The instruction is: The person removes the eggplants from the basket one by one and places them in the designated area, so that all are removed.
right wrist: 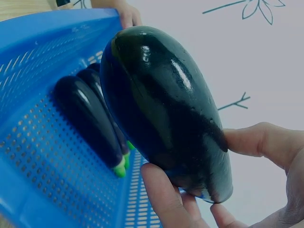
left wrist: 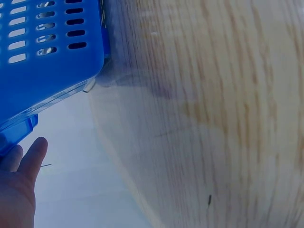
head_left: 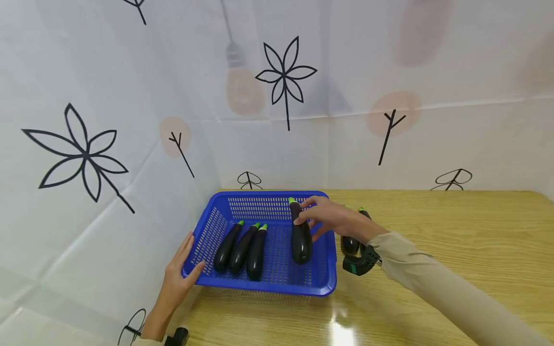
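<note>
A dark glossy eggplant [head_left: 301, 240] with a green stem end is held by my right hand [head_left: 324, 215] over the right part of a blue plastic basket [head_left: 281, 289]. In the right wrist view, the thumb and fingers pinch this eggplant [right wrist: 161, 104] near its narrower end. Three more eggplants, the nearest being the right one [head_left: 257, 254], lie side by side in the left half of the basket. My left hand [head_left: 176, 274] rests at the basket's front left corner, fingers straight along the outside and thumb spread along the front rim.
More eggplants [head_left: 349, 245] lie on the wooden table [head_left: 454, 240] just right of the basket, partly hidden by the right forearm and its black wrist device [head_left: 361, 262]. A white patterned cloth [head_left: 337, 144] hangs behind the table and along its left side.
</note>
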### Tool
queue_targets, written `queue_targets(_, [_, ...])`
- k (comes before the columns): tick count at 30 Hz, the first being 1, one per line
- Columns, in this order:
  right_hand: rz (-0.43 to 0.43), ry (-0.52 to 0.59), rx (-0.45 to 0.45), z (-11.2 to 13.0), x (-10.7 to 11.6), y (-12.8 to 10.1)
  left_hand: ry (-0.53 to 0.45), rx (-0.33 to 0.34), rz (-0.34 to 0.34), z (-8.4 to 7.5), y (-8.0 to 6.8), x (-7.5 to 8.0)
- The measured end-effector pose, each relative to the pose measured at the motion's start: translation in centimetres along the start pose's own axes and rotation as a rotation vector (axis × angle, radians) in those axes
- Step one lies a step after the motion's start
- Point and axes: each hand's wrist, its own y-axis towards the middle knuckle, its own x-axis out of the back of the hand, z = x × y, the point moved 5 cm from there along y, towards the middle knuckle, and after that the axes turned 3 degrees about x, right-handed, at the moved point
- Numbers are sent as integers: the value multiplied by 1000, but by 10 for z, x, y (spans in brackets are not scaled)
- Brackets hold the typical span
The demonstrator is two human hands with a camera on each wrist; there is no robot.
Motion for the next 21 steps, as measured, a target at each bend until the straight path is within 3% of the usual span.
queue_targets(21, [22, 14, 9, -5, 30, -18, -5, 10, 2, -1, 2, 1])
